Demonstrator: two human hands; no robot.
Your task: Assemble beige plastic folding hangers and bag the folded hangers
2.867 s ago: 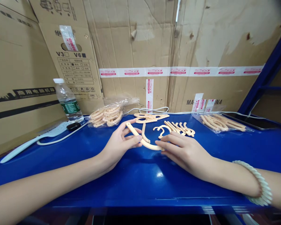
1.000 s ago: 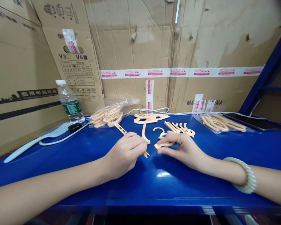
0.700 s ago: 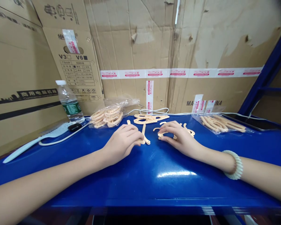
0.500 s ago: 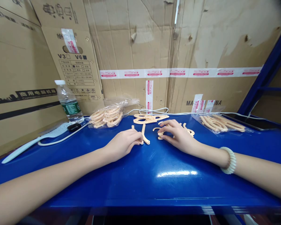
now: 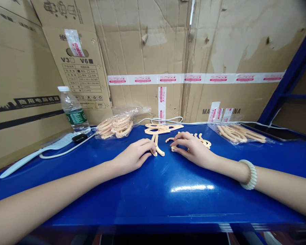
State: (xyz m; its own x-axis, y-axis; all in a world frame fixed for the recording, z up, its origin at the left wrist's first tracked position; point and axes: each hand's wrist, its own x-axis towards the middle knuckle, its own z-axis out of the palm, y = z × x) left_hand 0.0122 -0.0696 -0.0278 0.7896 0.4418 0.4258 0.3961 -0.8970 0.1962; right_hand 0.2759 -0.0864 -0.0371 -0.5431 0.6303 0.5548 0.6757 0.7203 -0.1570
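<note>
Two slim beige plastic strips with curved near ends lie side by side at the middle of the blue table. The fingers of my left hand (image 5: 137,153) are closed on the left strip (image 5: 155,154); the right strip (image 5: 159,151) is just beside it. My right hand (image 5: 193,148), wearing a pale beaded bracelet (image 5: 250,174), pinches the end of a beige plastic piece (image 5: 173,148) between thumb and fingers. Behind and around that hand are several curved beige pieces (image 5: 206,143), partly covered by it. Farther back lies a group of flat beige looped pieces (image 5: 159,129).
Clear bags of beige pieces lie at back left (image 5: 114,127) and back right (image 5: 237,133). A water bottle (image 5: 75,117), a pale keyboard-like item (image 5: 53,144) and a dark small object (image 5: 79,138) are on the left. A white cable (image 5: 201,124) runs before the cardboard (image 5: 148,102); a dark tablet-like slab (image 5: 272,132) lies right.
The left strip has shifted right, now lying close along the other strip, with my left hand following slightly. My right hand has barely moved. The view has shifted a little.
</note>
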